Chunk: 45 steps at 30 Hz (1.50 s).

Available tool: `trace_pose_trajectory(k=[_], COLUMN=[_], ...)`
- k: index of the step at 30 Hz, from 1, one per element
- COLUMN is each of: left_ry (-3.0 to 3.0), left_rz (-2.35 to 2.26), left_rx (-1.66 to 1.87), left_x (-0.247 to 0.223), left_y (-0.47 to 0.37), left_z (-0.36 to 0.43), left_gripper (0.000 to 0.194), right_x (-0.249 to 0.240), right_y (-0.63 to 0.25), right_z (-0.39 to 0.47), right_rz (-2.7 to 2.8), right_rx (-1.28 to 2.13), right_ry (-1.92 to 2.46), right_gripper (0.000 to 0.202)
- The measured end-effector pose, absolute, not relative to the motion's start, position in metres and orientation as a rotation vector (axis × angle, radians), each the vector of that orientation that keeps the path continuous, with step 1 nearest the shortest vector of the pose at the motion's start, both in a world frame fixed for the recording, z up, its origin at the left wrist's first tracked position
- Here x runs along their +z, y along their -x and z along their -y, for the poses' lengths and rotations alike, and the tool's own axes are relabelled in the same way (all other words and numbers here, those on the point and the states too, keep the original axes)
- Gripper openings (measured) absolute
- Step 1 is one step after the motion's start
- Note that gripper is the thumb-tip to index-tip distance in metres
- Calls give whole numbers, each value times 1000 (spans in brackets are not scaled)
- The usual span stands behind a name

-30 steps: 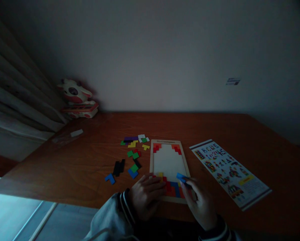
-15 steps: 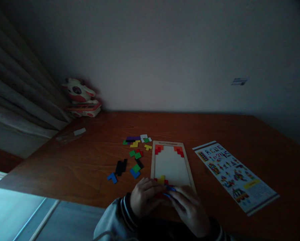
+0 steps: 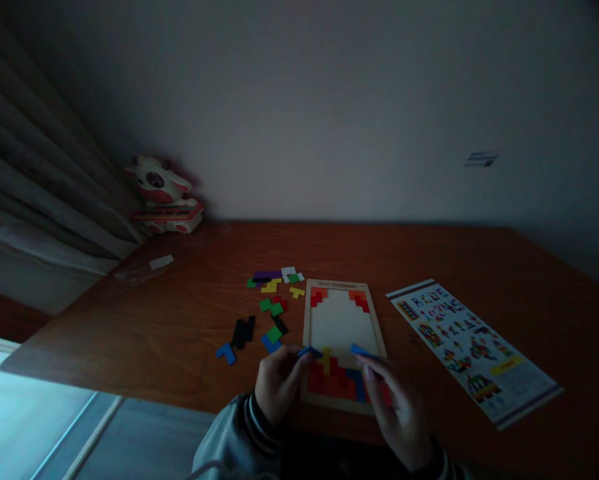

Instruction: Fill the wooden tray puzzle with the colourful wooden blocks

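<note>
Over the lower left edge of the wooden puzzle board [image 3: 378, 328], my left hand [image 3: 279, 383] pinches a blue piece [image 3: 310, 351]. My right hand [image 3: 397, 407] holds another blue piece [image 3: 362, 350] by its end, above the board's right part. Red pieces [image 3: 324, 383], a yellow piece [image 3: 325, 360] and a blue piece [image 3: 357, 383] lie in the bottom of the board. Red and orange pieces fill both top corners, and the pale middle is bare. My right fingers partly hide the lower right corner.
Loose green [image 3: 265, 305], black [image 3: 239, 333], blue [image 3: 226, 353], yellow, purple and white pieces lie left of the board. A printed sheet [image 3: 472, 353] lies to its right. A cow toy [image 3: 164, 193] stands at the back left, near a clear wrapper [image 3: 139, 272].
My hands were together over the board's bottom and have moved apart, each with a blue piece. The pieces in the lower part of the board now show.
</note>
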<state>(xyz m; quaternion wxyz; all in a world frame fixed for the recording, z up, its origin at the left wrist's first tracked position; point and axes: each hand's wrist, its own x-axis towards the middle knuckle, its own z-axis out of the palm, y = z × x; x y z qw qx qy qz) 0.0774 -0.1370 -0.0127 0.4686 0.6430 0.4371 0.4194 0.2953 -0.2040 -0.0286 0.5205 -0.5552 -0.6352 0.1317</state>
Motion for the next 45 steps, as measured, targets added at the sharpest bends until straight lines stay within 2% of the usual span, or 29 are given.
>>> trace_pose_trajectory(k=[6, 12, 22, 30, 36, 45], left_ry=[-1455, -1439, -1392, -1488, -1508, -1548], left_rz=[-1043, -1061, -998, -1099, -1067, -1061], left_rx=[1061, 1048, 1095, 1065, 1042, 1026], left_x=[-14, -15, -22, -19, -16, -15], left_y=[-78, -77, -78, -77, -78, -79], left_z=[134, 135, 136, 137, 137, 138], left_gripper=[25, 27, 24, 32, 27, 27], right_x=[-52, -40, -40, -41, -39, -43], right_y=[-302, -293, -300, -319, -316, -316], right_z=[208, 204, 203, 202, 201, 202], right_rz=[1203, 1029, 929, 935, 921, 1051], right_rx=[518, 618, 667, 552, 545, 502], right_ry=[1441, 1425, 1426, 1487, 1518, 1549], right_gripper=[34, 46, 35, 37, 43, 33])
